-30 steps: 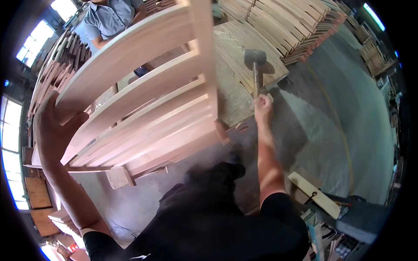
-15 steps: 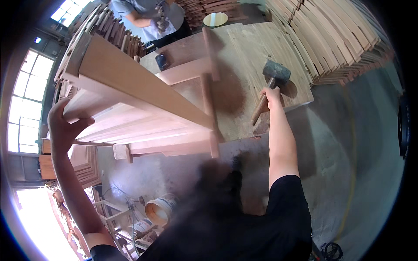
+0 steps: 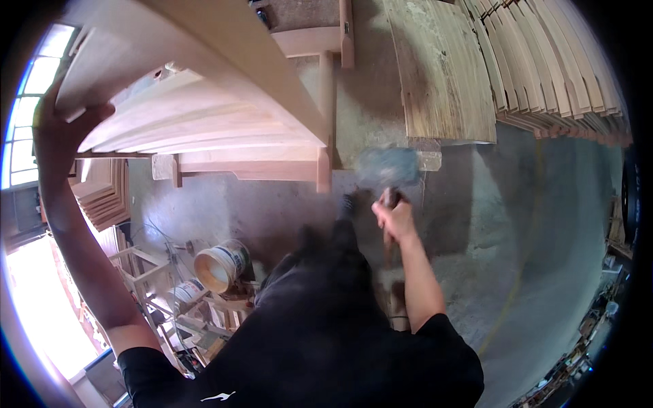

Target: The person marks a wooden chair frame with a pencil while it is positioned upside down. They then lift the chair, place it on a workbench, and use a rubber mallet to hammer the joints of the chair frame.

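A pale wooden slatted furniture frame (image 3: 269, 92) stands at the left, its broad rail slanting up close to me. My left hand (image 3: 60, 126) grips the frame's end, thumb on the near side, the other fingers mostly hidden. My right hand (image 3: 396, 217) is closed round the handle of a mallet (image 3: 389, 167) with a blocky dark head, smeared by motion. The mallet head hangs to the right of the frame's post (image 3: 324, 160), apart from it. Under the frame, a crosspiece (image 3: 325, 88) lies on the work table.
A wide wooden board (image 3: 445, 75) rests on the table, with stacked curved wooden parts (image 3: 544, 61) at the far right. A bucket (image 3: 221, 265) and a ladder-like wooden rack (image 3: 139, 268) stand on the floor at lower left. More stacked panels (image 3: 102, 190) lie at the left.
My right hand has brought the mallet from over the board down and left toward the frame. The left hand keeps its grip. The view has tilted down, and the other person is out of sight.
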`<state>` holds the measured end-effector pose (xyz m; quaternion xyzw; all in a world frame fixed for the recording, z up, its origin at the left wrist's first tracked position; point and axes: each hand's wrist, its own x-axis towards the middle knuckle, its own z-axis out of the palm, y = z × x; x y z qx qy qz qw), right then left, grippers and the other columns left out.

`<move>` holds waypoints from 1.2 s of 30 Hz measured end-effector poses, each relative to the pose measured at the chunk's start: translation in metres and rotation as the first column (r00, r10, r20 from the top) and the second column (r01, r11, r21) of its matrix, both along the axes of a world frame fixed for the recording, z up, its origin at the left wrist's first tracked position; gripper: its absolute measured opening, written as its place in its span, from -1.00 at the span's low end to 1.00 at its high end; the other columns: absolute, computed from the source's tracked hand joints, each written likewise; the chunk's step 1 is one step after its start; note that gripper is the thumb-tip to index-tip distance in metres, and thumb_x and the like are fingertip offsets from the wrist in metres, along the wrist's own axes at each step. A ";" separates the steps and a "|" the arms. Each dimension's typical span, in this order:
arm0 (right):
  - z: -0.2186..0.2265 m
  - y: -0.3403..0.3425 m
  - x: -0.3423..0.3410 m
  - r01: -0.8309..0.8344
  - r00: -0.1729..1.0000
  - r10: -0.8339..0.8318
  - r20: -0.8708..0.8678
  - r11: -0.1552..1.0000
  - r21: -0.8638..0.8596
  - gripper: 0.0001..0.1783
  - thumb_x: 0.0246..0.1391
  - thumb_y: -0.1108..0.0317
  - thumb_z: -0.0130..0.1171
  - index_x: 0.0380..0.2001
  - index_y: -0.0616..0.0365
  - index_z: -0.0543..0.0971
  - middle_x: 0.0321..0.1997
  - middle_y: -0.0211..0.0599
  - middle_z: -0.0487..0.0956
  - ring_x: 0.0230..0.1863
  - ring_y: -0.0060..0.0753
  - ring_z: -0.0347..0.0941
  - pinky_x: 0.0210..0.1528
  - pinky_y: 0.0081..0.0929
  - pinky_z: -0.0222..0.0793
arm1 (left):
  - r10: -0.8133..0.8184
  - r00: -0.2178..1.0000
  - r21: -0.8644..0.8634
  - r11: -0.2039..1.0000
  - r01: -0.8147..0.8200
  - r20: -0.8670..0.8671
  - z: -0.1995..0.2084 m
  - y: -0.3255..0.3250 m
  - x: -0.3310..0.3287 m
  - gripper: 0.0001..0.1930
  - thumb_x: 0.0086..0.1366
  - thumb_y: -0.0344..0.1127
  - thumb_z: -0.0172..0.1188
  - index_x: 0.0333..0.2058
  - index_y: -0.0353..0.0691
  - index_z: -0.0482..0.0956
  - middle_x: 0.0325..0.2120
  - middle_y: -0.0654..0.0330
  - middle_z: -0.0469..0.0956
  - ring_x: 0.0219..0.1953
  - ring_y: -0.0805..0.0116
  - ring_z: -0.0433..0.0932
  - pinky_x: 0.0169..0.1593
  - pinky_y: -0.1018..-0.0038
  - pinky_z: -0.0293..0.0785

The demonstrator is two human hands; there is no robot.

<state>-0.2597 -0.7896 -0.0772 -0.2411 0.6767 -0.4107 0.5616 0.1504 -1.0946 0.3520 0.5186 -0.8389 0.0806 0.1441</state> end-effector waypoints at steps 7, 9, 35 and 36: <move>0.020 0.036 0.076 -0.544 0.529 0.355 -0.771 0.839 0.012 -0.67 -0.05 0.15 0.40 -0.38 0.16 0.56 -0.41 -0.01 0.61 -0.33 0.15 0.56 -0.30 -0.03 0.49 | -0.077 0.997 -0.027 0.997 0.077 -0.004 -0.013 -0.010 -0.006 -0.30 0.01 -0.27 0.60 0.11 -0.35 0.51 -0.22 0.06 0.69 -0.18 0.29 0.70 -0.05 0.41 0.63; 0.025 0.022 0.083 -0.547 0.582 0.333 -0.742 0.836 -0.053 -0.68 -0.01 0.12 0.35 -0.34 0.13 0.56 -0.38 -0.05 0.61 -0.33 0.14 0.56 -0.29 -0.03 0.49 | -0.015 0.999 -0.110 0.994 0.020 0.048 -0.009 -0.002 -0.007 -0.19 -0.08 -0.19 0.65 0.14 -0.38 0.50 -0.16 0.01 0.66 -0.14 0.23 0.69 -0.02 0.38 0.62; 0.009 -0.042 0.070 -0.628 0.457 0.413 -0.788 0.777 0.044 -0.83 -0.02 0.21 0.25 -0.38 0.02 0.63 -0.43 -0.13 0.63 -0.33 0.05 0.60 -0.29 0.01 0.51 | -0.019 0.996 -0.017 1.000 0.017 -0.085 -0.011 -0.012 0.025 -0.19 -0.19 -0.45 0.60 0.12 -0.38 0.48 -0.08 0.07 0.59 -0.10 0.24 0.64 0.01 0.37 0.62; 0.017 -0.037 0.071 -0.612 0.474 0.439 -0.764 0.787 0.072 -0.84 -0.03 0.23 0.23 -0.41 0.04 0.65 -0.43 -0.08 0.65 -0.32 0.10 0.60 -0.27 0.02 0.52 | -0.019 0.996 -0.021 1.000 0.017 -0.083 -0.012 -0.012 0.024 -0.20 -0.19 -0.45 0.60 0.11 -0.38 0.48 -0.09 0.07 0.59 -0.11 0.24 0.64 0.00 0.37 0.62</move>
